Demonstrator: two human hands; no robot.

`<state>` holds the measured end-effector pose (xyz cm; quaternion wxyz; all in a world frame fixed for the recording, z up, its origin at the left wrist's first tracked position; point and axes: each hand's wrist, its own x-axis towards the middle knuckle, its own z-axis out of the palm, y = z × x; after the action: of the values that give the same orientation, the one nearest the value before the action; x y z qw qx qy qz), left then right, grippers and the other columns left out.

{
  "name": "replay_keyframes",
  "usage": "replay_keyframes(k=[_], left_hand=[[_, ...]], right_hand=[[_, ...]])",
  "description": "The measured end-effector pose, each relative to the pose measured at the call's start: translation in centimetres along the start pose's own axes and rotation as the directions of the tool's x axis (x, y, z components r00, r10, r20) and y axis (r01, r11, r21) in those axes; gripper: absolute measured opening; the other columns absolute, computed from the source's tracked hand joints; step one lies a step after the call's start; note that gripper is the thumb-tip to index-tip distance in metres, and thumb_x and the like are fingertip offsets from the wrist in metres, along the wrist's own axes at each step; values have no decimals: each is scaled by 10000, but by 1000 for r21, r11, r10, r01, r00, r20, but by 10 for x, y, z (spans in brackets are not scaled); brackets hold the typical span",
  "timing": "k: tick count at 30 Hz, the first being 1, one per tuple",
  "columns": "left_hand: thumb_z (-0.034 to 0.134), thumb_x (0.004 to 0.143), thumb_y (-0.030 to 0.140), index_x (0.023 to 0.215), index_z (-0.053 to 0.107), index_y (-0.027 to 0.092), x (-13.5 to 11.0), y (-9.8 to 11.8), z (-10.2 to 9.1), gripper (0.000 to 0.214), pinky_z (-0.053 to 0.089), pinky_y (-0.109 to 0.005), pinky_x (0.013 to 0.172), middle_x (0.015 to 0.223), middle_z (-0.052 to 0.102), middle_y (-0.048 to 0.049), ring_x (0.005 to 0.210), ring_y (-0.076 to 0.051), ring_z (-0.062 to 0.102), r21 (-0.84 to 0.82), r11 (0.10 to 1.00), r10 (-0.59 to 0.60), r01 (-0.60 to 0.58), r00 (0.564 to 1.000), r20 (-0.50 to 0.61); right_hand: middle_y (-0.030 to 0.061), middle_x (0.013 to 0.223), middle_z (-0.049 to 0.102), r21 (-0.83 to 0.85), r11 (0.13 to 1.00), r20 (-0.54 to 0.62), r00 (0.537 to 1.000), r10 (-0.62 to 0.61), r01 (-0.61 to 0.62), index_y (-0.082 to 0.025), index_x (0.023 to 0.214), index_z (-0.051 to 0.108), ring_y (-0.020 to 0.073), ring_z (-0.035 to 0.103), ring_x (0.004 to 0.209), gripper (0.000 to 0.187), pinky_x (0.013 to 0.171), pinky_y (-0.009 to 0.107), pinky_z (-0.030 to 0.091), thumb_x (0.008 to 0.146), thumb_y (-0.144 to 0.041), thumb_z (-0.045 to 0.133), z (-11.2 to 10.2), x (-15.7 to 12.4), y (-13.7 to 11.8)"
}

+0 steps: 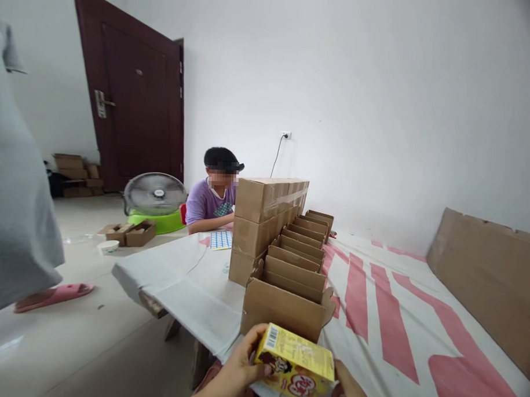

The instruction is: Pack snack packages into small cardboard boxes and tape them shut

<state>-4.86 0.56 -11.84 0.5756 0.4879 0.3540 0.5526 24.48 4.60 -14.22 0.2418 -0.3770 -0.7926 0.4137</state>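
Observation:
A yellow printed box (300,362) with a barcode and red lettering is held low in front of me, over the table's near edge. My left hand (244,363) is closed around its left end, thumb on the front face. At the right end, my right hand (348,384) grips it, its fingers partly hidden behind the box and cut off by the frame. Just beyond stands an open brown cardboard box (282,306), its flaps up, the nearest in a row of several open cartons (304,240).
Sealed cartons (249,232) are stacked left of the row. A seated person (208,202) is at the table's far left by a sticker sheet (220,240). Another person (17,184) stands at left. A fan (156,195) is on the floor; a cardboard sheet (483,275) leans at right.

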Motion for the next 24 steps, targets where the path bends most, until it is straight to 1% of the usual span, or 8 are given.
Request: replay_keyframes(k=[3,6,10,14,16,18,21,24], left_hand=[[856,387,304,1013,686,247,11,-10,-38,652,444,-477,980,1086,625,-83,1120,-378,552,160,987,59,-29,980,-188],[861,279,287,907,737,236,20,-14,-70,642,271,-523,1134,1272,527,-113,1335,-453,348,405,912,205,-58,922,-330],[856,348,342,949,745,230,27,-10,-92,621,151,-529,1178,1427,459,-116,1464,-430,78,410,907,223,-101,939,-263],[855,451,343,997,731,247,24,0,-92,568,269,-492,1154,1372,555,-77,1424,-401,271,213,974,120,-75,970,-209],[858,468,374,1042,718,256,21,2,-85,602,335,-481,1124,1336,593,-65,1377,-397,364,117,992,63,-39,975,-213],[861,453,431,1102,697,268,19,3,-77,689,383,-481,1093,1272,642,-63,1322,-397,440,29,999,28,-21,971,-237],[868,408,487,1204,647,286,17,2,-68,850,423,-491,1058,1184,691,-62,1262,-402,504,-23,999,15,-23,952,-306],[879,387,494,1270,605,291,16,3,-64,947,433,-507,1045,1164,701,-67,1242,-409,522,-15,1000,-1,-4,939,-344]], right_hand=[[205,1417,463,-34,999,25,1000,19,-18,-218,1460,373,381,567,1103,1122,823,468,510,515,-734,688,0,14,14],[218,1469,382,-44,999,22,1000,-6,7,-205,1507,255,376,532,1140,1176,875,480,479,544,-722,690,7,24,16],[193,1495,359,-11,999,57,997,-48,49,-221,1519,218,369,516,1159,1182,931,485,452,561,-721,697,20,32,0],[156,1407,504,20,997,56,995,-82,81,-237,1446,394,335,542,1160,873,931,454,461,729,-695,591,16,39,-10],[135,1254,623,39,998,-79,996,-52,55,-231,1294,560,311,578,1114,642,923,446,464,822,-661,494,7,49,-7],[119,1128,670,86,996,-274,961,25,-1,-221,1140,632,304,605,1056,561,913,450,472,800,-654,522,-5,67,2],[140,1191,624,167,983,-450,881,146,-77,-206,1192,569,340,590,1077,710,924,499,469,641,-645,659,-24,107,21],[189,1380,481,209,974,-489,854,178,-84,-176,1360,407,388,488,1237,1003,1028,559,385,507,-586,738,-38,152,37]])
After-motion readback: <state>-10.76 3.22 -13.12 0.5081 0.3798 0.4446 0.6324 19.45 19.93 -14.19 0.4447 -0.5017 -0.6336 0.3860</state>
